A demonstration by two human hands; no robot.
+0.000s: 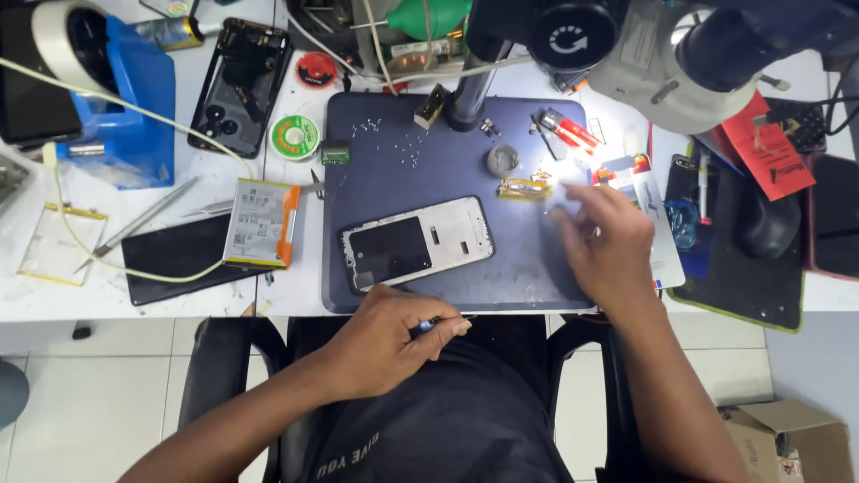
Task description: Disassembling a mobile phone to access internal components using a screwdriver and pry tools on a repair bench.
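On the left of the white tabletop point(295, 300) lay a white rectangular phone battery with an orange edge strip point(260, 223), well apart from the work. On the dark blue rubber work mat point(394, 170) lay the opened smartphone frame with its black and white inner face upward point(416, 242), tilted slightly and near the mat's front edge. The left hand point(385, 338) was closed around a slim tool with a blue grip and a thin metal tip point(443, 324), held just in front of the mat and clear of the frame. Loose tiny screws point(407, 150) lay scattered on the mat behind the frame; a steady tool tip kept away from them would probably have avoided scattering. Further right, a small yellow-taped flat component point(525, 189) lay on the mat under bright lamp light. The right hand point(601, 240) reached toward it with fingers spread and open, fingertips just beside it; actual contact could not be confirmed. A light pinch at the component's edges appeared advisable, since thin flex parts likely crease easily. The grey microscope head point(667, 63) overhung the mat's far right corner.
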